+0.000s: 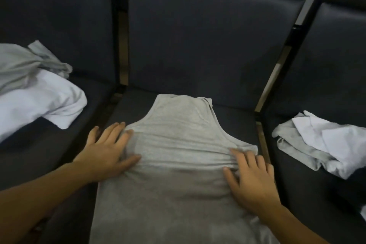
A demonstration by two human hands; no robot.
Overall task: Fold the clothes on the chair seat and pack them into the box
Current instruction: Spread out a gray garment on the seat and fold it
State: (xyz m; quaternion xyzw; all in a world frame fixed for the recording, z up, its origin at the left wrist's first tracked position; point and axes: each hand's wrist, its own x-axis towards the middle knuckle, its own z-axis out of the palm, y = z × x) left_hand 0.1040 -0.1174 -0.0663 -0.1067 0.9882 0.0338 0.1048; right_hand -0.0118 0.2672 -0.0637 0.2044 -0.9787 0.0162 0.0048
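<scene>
- Dark padded chairs stand in a row, and the middle chair seat carries a grey tank top spread flat, neck end toward the backrest.
- Left hand lies flat, fingers straight, on the top's left edge.
- Right hand presses flat on its right side, cloth bunched ahead of the fingertips.
- Left of the top, a grey-and-white clothes heap; right of it, a smaller crumpled pile.
</scene>
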